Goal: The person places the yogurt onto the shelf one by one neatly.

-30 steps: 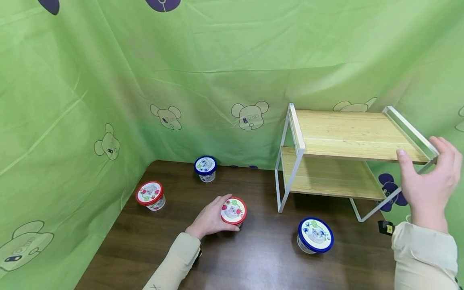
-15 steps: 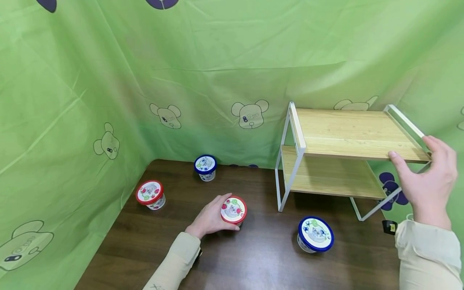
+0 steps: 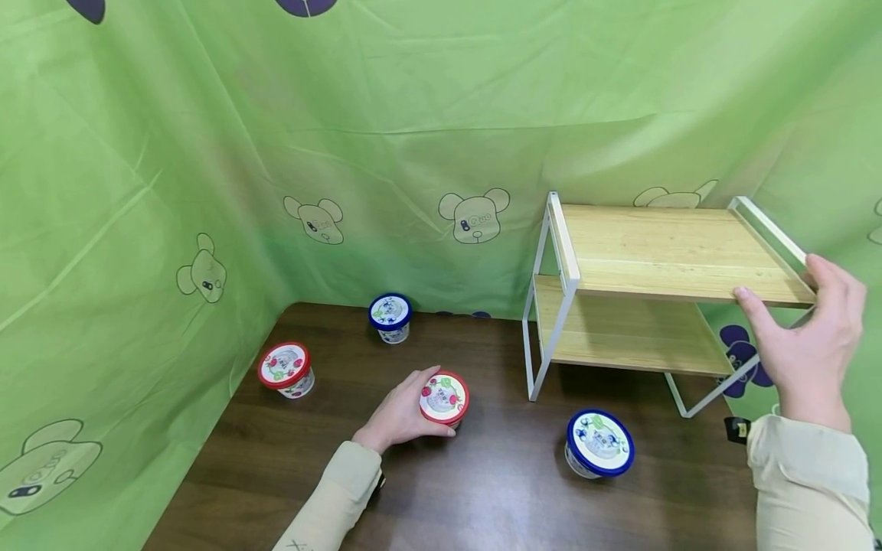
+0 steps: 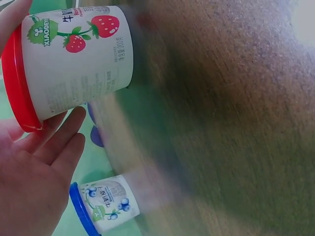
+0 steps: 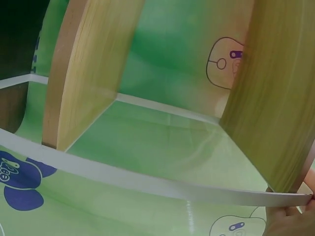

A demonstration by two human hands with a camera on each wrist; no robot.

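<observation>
Looking through the head view, I see the left hand point(image 3: 406, 413) grasping a red-lidded tub point(image 3: 444, 399) at its rim, on or just over the counter point(image 3: 482, 497) (I can't tell which from up here). The right hand point(image 3: 813, 337) has its fingers and thumb clasped about the near right corner of the rack point(image 3: 661, 252). A blue-lidded tub point(image 3: 599, 445) stands just before the rack, so a low sweep from the left hand that way could, I judge, knock it over.

In the left wrist view, I find the fingers about the lid point(image 4: 17, 81) and upper side only; a loose pinch that high might let the tub swing or slip, and too hard a squeeze could pop the lid.

In the right wrist view, I have fingers at the end of the frame bar point(image 5: 162, 184), beside the upper board point(image 5: 275, 88). Pulling on one corner alone could, I suspect, skew or tip the rack.
</observation>
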